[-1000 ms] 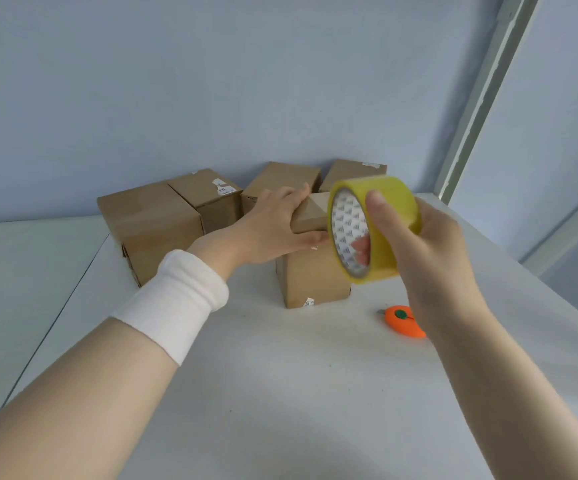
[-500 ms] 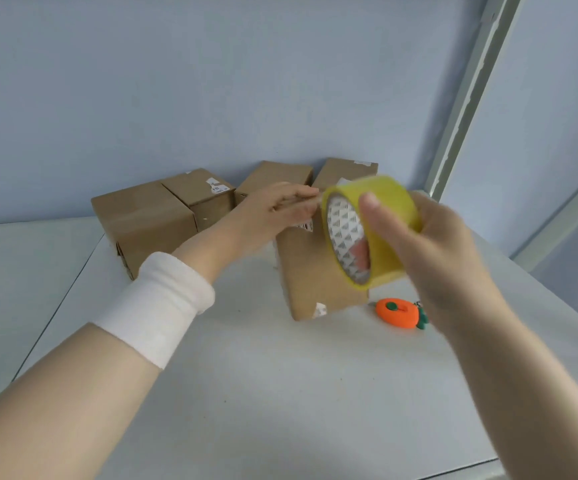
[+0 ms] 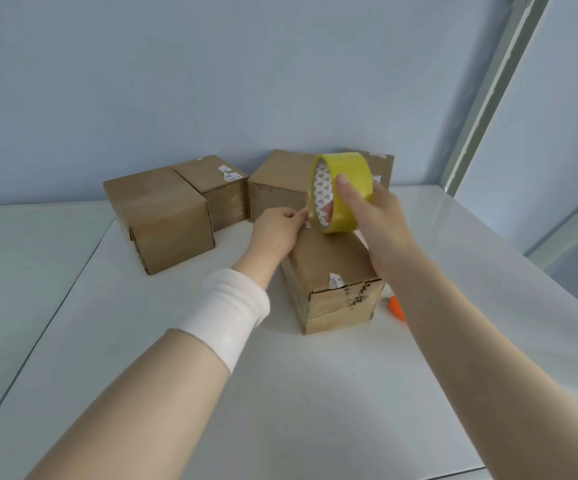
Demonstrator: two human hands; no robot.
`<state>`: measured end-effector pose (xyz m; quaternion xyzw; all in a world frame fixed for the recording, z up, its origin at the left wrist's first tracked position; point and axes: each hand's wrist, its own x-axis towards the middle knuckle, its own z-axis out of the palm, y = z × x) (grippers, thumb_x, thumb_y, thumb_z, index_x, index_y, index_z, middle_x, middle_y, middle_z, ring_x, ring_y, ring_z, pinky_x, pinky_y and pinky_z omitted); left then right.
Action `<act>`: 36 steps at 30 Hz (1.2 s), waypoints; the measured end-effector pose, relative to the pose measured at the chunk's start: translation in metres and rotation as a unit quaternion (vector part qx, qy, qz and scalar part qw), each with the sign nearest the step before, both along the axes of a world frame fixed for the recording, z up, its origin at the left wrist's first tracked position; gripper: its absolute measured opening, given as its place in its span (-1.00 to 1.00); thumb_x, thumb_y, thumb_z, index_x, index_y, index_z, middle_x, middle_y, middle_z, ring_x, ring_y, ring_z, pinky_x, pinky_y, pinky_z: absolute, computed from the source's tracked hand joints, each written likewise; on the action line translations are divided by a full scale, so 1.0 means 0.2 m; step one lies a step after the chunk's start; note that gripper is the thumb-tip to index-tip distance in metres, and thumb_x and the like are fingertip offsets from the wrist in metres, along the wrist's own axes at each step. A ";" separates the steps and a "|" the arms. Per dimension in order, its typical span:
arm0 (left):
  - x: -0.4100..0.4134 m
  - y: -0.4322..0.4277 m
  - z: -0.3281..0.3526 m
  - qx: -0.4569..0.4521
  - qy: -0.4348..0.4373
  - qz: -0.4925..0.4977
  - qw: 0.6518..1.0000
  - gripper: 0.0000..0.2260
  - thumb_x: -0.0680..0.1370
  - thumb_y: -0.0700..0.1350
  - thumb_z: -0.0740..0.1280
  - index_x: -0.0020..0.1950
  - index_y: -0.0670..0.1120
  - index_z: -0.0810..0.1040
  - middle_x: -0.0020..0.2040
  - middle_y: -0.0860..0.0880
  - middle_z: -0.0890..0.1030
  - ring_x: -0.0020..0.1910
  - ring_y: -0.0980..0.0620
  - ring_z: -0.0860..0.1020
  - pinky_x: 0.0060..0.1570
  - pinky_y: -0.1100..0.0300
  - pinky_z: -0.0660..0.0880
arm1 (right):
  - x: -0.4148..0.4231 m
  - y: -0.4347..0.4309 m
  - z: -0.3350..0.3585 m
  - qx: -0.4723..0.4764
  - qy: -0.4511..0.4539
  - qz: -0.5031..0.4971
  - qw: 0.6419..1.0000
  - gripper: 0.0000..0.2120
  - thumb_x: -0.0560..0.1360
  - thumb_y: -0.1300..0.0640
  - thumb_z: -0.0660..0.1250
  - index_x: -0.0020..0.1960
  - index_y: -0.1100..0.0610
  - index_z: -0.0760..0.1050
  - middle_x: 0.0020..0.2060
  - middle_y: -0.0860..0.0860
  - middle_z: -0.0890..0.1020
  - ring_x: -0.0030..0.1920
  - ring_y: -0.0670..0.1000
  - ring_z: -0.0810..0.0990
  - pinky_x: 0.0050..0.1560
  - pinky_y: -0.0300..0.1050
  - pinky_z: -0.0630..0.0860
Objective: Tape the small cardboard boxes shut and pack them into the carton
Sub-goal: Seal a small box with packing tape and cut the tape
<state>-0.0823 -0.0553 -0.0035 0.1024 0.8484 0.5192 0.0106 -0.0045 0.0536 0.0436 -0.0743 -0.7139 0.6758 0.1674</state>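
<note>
A small brown cardboard box (image 3: pixel 332 271) stands on the white table (image 3: pixel 280 393) in front of me, its top flaps down. My right hand (image 3: pixel 374 216) grips a yellow tape roll (image 3: pixel 344 190) just above the box's far end. My left hand (image 3: pixel 275 230) is at the box's far left corner, with its fingertips pinching what looks like the tape's loose end beside the roll. A white wristband covers the left wrist.
Several more brown boxes stand by the blue wall: a larger one (image 3: pixel 163 216) at the left, one (image 3: pixel 218 188) behind it, another (image 3: pixel 277 185) in the middle, one (image 3: pixel 381 164) behind the roll. An orange cutter (image 3: pixel 396 306) lies right of the near box.
The near box now sits closer to me. My left hand has left the box top and moved to the tape roll's edge. The roll has shifted a little farther back.
</note>
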 end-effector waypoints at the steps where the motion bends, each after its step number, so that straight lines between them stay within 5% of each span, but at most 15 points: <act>1: -0.02 0.00 -0.02 0.021 -0.021 0.002 1.000 -0.74 0.56 0.01 0.27 -0.25 -0.11 0.52 -0.31 -0.12 0.47 -0.27 -0.03 0.41 -0.29 0.18 0.28 | -0.01 0.00 -0.03 0.013 -0.004 0.009 1.000 -0.68 0.53 -0.04 0.29 -0.06 0.24 0.54 -0.40 -0.04 0.65 -0.31 -0.09 0.62 -0.07 -0.16 0.57; 4: -0.04 0.00 -0.02 0.028 -0.044 -0.001 0.999 -0.74 0.54 0.00 0.31 -0.32 -0.06 0.54 -0.24 -0.14 0.57 -0.23 -0.04 0.50 -0.18 0.17 0.38 | -0.04 -0.01 -0.07 0.056 -0.004 0.008 0.998 -0.65 0.52 -0.10 0.27 -0.13 0.21 0.53 -0.43 -0.07 0.64 -0.30 -0.11 0.61 -0.03 -0.17 0.53; 9: -0.04 0.00 0.00 -0.008 -0.037 -0.002 0.999 -0.72 0.56 -0.01 0.28 -0.32 -0.08 0.52 -0.38 -0.04 0.48 -0.28 0.00 0.45 -0.34 0.21 0.30 | 0.00 -0.03 -0.05 0.043 0.011 -0.041 0.998 -0.72 0.48 -0.11 0.32 -0.13 0.12 0.54 -0.43 -0.06 0.65 -0.30 -0.07 0.63 0.04 -0.02 0.57; 12: -0.05 0.01 0.01 -0.016 -0.042 0.001 0.999 -0.73 0.58 0.00 0.26 -0.28 -0.08 0.51 -0.26 -0.06 0.53 -0.16 -0.01 0.49 -0.27 0.20 0.36 | 0.12 -0.04 -0.01 0.050 0.013 -0.072 0.996 -0.75 0.52 -0.06 0.29 -0.15 0.13 0.52 -0.57 -0.18 0.56 -0.49 -0.24 0.53 -0.32 -0.38 0.49; 15: -0.05 0.01 0.01 -0.011 -0.050 0.006 0.999 -0.71 0.58 0.00 0.26 -0.32 -0.05 0.51 -0.27 -0.04 0.53 -0.11 -0.01 0.48 -0.12 0.22 0.36 | 0.31 -0.01 0.01 0.051 0.021 -0.093 0.994 -0.77 0.52 -0.07 0.27 -0.16 0.09 0.49 -0.59 -0.19 0.55 -0.54 -0.26 0.51 -0.51 -0.43 0.40; 20: -0.03 0.05 0.02 -0.032 -0.050 0.007 0.998 -0.77 0.58 0.00 0.25 -0.19 -0.08 0.55 -0.16 -0.09 0.55 -0.07 -0.05 0.51 -0.09 0.22 0.37 | 0.50 0.01 0.05 0.035 -0.016 -0.082 0.996 -0.68 0.50 -0.10 0.24 -0.17 0.16 0.51 -0.55 -0.10 0.59 -0.57 -0.20 0.52 -0.57 -0.38 0.40; 26: -0.03 0.05 0.00 -0.038 -0.019 0.008 0.999 -0.65 0.58 -0.04 0.26 -0.42 -0.04 0.46 -0.41 0.02 0.45 -0.17 -0.03 0.46 -0.27 0.21 0.31 | 0.64 0.00 -0.02 0.024 -0.044 -0.053 0.997 -0.70 0.50 -0.02 0.25 -0.21 0.20 0.53 -0.55 -0.05 0.59 -0.57 -0.19 0.51 -0.55 -0.42 0.38; 36: -0.03 0.06 0.00 -0.049 -0.001 0.010 0.999 -0.62 0.59 -0.03 0.23 -0.44 -0.01 0.43 -0.39 0.01 0.45 -0.17 -0.05 0.46 -0.34 0.28 0.27 | 0.68 -0.07 -0.20 0.007 -0.100 -0.064 0.993 -0.79 0.51 0.00 0.25 -0.14 0.13 0.53 -0.49 0.02 0.62 -0.52 -0.10 0.58 -0.50 -0.38 0.41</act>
